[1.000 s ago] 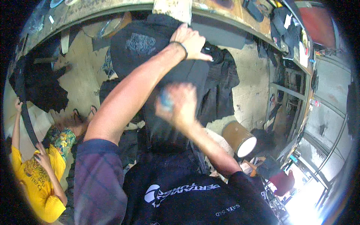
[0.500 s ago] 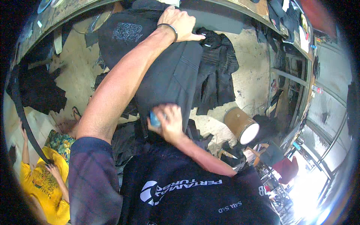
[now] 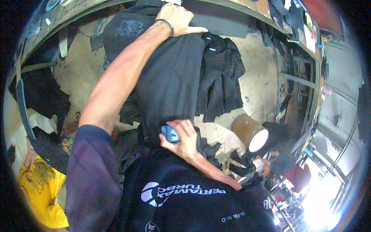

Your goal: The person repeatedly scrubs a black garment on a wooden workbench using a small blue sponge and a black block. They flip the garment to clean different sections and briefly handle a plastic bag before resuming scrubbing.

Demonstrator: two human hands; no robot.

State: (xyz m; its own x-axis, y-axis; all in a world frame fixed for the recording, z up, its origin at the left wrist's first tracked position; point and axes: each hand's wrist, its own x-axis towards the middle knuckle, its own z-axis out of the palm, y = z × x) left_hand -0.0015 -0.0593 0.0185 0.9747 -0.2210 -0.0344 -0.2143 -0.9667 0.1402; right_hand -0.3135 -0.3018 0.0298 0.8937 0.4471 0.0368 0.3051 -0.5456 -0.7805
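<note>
My left hand, a dark band at its wrist, grips the top edge of a dark grey garment and holds it up high so that it hangs down. My right hand is shut on a small blue object and presses against the lower part of the same garment, close to my chest. I wear a black shirt with white print. What the blue object is cannot be told.
More black garments lie on the pale floor. A brown cylindrical container lies on its side at the right. A person in a yellow shirt sits at lower left. Shelving stands to the right.
My left hand has lifted the garment's top edge higher. My right hand with the blue object has slid down the cloth toward my chest.
</note>
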